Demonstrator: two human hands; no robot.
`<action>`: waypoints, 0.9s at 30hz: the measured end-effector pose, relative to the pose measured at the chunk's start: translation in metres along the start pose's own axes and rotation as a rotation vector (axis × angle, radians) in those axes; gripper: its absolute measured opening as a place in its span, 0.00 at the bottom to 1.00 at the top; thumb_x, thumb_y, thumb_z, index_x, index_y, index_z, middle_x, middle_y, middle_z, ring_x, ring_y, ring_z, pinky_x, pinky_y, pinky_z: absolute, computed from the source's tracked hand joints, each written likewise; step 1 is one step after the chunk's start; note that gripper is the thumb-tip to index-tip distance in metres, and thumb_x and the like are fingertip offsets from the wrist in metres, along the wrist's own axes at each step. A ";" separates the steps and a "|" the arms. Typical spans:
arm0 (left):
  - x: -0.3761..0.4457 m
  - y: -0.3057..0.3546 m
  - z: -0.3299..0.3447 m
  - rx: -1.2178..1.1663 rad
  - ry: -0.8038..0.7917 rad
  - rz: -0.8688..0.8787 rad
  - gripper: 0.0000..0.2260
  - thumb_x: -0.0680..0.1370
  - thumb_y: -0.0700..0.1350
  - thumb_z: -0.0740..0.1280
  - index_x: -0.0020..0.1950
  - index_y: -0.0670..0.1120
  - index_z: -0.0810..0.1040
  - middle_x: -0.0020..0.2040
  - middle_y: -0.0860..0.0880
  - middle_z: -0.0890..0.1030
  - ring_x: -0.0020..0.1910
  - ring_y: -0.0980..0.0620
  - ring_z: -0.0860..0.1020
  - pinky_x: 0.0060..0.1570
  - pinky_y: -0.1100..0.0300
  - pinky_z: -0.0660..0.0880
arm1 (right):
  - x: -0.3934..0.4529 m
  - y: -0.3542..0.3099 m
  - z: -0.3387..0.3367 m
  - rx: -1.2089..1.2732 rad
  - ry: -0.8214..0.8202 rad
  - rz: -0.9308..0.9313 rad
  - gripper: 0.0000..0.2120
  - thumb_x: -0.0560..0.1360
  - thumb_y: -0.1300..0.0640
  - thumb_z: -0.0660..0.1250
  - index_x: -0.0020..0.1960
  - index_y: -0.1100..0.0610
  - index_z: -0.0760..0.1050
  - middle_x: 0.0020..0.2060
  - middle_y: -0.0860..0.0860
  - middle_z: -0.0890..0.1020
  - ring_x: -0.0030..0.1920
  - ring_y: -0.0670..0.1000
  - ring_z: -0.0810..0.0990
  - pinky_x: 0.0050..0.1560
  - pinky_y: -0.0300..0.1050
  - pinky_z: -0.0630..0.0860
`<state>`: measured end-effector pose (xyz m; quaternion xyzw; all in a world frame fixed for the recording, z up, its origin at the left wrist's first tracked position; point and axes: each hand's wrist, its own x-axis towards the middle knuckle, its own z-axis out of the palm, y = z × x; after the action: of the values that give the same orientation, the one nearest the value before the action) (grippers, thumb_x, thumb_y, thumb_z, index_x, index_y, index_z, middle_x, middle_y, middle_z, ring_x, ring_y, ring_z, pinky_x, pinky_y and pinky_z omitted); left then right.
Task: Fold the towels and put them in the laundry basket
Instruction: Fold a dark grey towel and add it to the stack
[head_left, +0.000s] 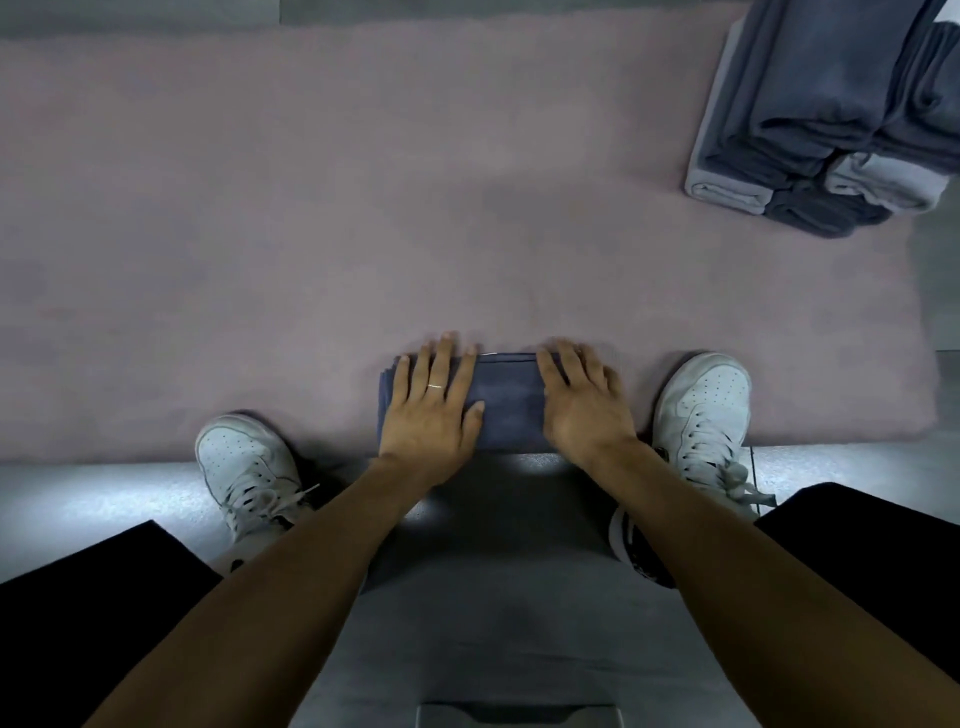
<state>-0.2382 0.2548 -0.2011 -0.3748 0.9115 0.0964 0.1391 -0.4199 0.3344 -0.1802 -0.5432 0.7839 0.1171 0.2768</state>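
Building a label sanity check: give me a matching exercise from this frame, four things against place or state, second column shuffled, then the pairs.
Things
1. folded blue towel
2. stack of folded towels
3. left hand
4. right shoe

Place or state
A. far right corner of the pink rug
B. wears a ring, flat on the towel's left part
C. near edge of the rug, under both hands
D. white, right of the right hand

Pairs: 1-C, 2-A, 3-B, 4-D
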 end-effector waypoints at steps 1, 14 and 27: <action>0.001 -0.001 0.001 0.012 -0.010 0.004 0.29 0.79 0.56 0.51 0.78 0.46 0.57 0.76 0.39 0.61 0.74 0.38 0.61 0.73 0.40 0.54 | 0.006 -0.003 -0.006 0.000 -0.018 0.001 0.32 0.78 0.51 0.56 0.79 0.55 0.47 0.78 0.53 0.49 0.77 0.59 0.47 0.75 0.58 0.48; 0.045 -0.032 -0.051 -0.174 -0.423 0.069 0.36 0.73 0.57 0.69 0.77 0.52 0.57 0.75 0.46 0.62 0.75 0.46 0.59 0.73 0.49 0.53 | 0.033 0.009 -0.038 0.046 -0.219 -0.204 0.28 0.75 0.43 0.66 0.68 0.58 0.64 0.66 0.57 0.68 0.65 0.58 0.68 0.64 0.53 0.68; 0.010 -0.016 -0.057 0.021 -0.286 0.160 0.29 0.71 0.58 0.68 0.66 0.48 0.64 0.62 0.46 0.77 0.60 0.45 0.75 0.60 0.53 0.65 | -0.004 0.006 -0.032 0.089 -0.038 -0.226 0.20 0.72 0.49 0.68 0.58 0.57 0.66 0.55 0.54 0.77 0.54 0.56 0.76 0.47 0.44 0.68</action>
<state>-0.2441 0.2211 -0.1518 -0.2821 0.9103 0.1500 0.2633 -0.4345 0.3240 -0.1526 -0.6131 0.7168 0.0604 0.3267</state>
